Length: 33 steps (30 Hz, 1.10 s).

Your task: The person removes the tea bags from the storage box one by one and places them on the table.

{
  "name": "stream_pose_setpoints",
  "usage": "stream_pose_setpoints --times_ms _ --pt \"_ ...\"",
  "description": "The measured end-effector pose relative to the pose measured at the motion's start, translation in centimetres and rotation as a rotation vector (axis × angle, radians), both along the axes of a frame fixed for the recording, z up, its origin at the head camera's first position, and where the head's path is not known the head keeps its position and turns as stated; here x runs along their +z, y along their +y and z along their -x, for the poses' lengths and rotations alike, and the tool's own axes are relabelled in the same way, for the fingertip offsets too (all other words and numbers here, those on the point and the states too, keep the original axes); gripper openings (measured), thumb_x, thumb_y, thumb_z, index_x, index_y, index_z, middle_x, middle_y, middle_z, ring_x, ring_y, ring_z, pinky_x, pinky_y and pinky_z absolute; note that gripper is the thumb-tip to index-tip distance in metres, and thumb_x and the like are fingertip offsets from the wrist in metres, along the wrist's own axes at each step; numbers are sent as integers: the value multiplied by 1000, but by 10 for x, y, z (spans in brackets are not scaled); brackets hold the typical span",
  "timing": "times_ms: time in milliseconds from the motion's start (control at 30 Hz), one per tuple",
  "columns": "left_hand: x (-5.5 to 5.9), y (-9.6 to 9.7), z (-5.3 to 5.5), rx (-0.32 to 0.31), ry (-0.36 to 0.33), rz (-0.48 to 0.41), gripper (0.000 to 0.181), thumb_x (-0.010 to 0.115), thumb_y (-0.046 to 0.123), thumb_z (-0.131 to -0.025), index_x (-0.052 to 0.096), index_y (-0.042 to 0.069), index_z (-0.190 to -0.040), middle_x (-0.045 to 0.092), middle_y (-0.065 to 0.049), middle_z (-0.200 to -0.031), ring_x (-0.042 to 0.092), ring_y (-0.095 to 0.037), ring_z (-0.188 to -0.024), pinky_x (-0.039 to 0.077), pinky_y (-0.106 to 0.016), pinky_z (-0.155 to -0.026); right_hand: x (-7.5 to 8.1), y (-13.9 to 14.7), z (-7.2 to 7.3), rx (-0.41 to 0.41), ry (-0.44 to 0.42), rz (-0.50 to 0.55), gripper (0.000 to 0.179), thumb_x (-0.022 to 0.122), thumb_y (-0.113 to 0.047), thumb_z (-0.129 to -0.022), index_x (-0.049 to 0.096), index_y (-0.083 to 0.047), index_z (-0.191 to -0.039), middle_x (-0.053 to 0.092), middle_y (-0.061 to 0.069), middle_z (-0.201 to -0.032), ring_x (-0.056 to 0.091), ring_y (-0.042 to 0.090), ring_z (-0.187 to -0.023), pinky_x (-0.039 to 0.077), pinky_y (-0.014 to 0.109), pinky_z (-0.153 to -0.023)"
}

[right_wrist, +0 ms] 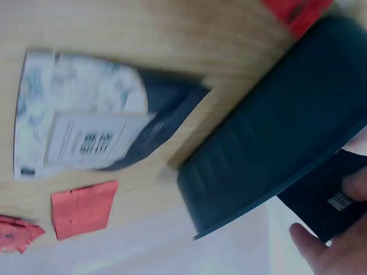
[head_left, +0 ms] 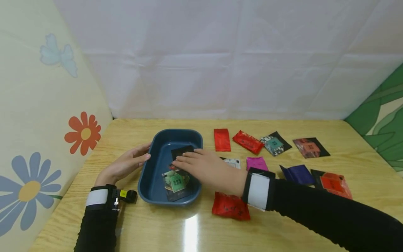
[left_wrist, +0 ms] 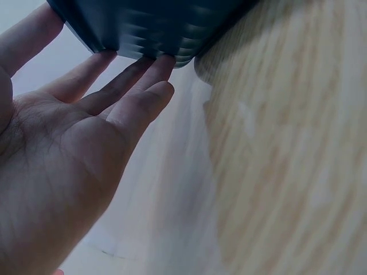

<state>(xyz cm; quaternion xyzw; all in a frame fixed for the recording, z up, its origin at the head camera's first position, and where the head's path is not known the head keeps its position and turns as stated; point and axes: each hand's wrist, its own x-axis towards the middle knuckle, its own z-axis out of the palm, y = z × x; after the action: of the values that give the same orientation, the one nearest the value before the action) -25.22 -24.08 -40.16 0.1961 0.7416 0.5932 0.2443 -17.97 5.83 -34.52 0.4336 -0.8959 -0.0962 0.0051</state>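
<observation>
A dark blue plastic bin stands on the wooden table in the head view. My left hand touches its left side with extended fingers; the left wrist view shows the fingertips against the outer wall. Over the bin's right rim reaches my right hand, pinching a black sachet with a small barcode. Part of this sachet is hidden by the fingers. A sachet with a green house label lies on the bin's floor, partly covered by the hand's side.
Right of the bin lie a flat red packet, shiny red packets, a pink packet, a purple packet and several dark printed sachets. Another red packet lies below the right wrist. A white sheet hangs behind.
</observation>
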Motion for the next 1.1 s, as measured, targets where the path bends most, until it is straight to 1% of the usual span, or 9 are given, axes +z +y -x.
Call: stream_pose_setpoints --times_ms 67,267,433,533,600,733,900,1000,1100 --pt "0 0 0 3 0 -1 67 50 20 -105 14 -2 -157 17 -26 -160 22 -44 -144 19 -58 -116 -1 4 -9 28 18 21 72 68 -9 -94 33 -18 -156 37 -1 -157 33 21 -144 27 42 -118" --pt "-2 -1 1 14 -1 -10 66 50 19 -105 15 -2 -157 19 -26 -159 24 -43 -144 20 -57 -116 -5 16 -34 86 -7 122 65 61 -8 -98 33 -18 -156 36 -1 -157 32 20 -144 26 41 -118" --pt "-2 -1 1 7 -1 -9 66 49 19 -105 13 -2 -157 16 -26 -160 22 -43 -145 18 -58 -116 -12 32 -51 122 -20 221 77 65 2 -91 30 -16 -157 35 3 -158 31 21 -145 24 44 -119" --pt "-2 0 0 11 -2 0 67 50 19 -105 13 -1 -157 17 -26 -160 22 -43 -145 18 -58 -116 -15 40 -61 149 28 272 79 70 1 -87 34 -14 -155 37 4 -157 34 21 -143 25 44 -118" --pt "-3 1 0 13 -1 13 66 50 21 -105 14 0 -157 18 -24 -160 22 -42 -145 19 -58 -116 -17 47 -67 154 73 279 77 72 -1 -86 37 -12 -154 40 4 -155 38 22 -141 28 43 -117" --pt "-4 2 1 6 -6 2 66 50 20 -105 15 0 -157 18 -24 -160 23 -43 -145 19 -58 -116 -19 61 -81 132 129 260 73 75 -7 -86 42 -11 -151 44 4 -152 42 21 -139 36 43 -113" --pt "-5 2 2 6 -10 -22 66 49 18 -105 14 -2 -157 17 -26 -160 22 -43 -144 18 -57 -117 -19 76 -96 92 154 223 76 76 -9 -84 42 -11 -151 44 4 -152 42 21 -138 38 44 -111" --pt "-4 0 1 11 -5 -10 66 50 19 -105 14 -2 -157 17 -26 -160 21 -43 -145 18 -57 -117 -19 84 -103 64 130 212 74 73 -15 -86 40 -13 -152 43 4 -153 42 22 -138 39 46 -109" --pt "-3 -1 1 11 -2 1 67 51 20 -105 14 -2 -157 17 -25 -160 21 -43 -145 18 -57 -117 -19 95 -109 11 48 201 74 70 -27 -91 34 -17 -155 41 3 -154 41 24 -139 40 49 -108"
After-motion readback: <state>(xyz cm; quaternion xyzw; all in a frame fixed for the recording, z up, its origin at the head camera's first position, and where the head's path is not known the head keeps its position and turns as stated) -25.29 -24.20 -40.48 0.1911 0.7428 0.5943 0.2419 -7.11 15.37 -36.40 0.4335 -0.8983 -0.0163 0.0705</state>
